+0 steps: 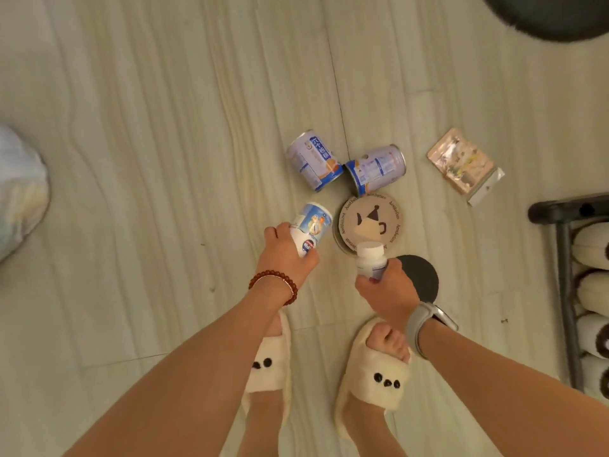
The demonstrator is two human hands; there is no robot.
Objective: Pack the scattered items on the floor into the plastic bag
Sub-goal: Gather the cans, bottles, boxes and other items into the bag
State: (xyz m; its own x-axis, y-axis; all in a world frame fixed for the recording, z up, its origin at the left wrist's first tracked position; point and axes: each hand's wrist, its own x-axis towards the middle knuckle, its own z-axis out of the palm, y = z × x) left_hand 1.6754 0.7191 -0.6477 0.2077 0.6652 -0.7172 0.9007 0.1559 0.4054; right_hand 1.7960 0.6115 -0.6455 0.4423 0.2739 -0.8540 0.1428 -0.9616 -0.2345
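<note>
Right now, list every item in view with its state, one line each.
Left hand: grip around a white canister, lifted.
Right hand: grip around a white-capped bottle, lifted.
Two cans: lying on their sides on the floor, ends close together.
Round teapot coaster: flat on floor.
Pink packet: flat on floor.
Plastic bag: at left edge, not held.
</note>
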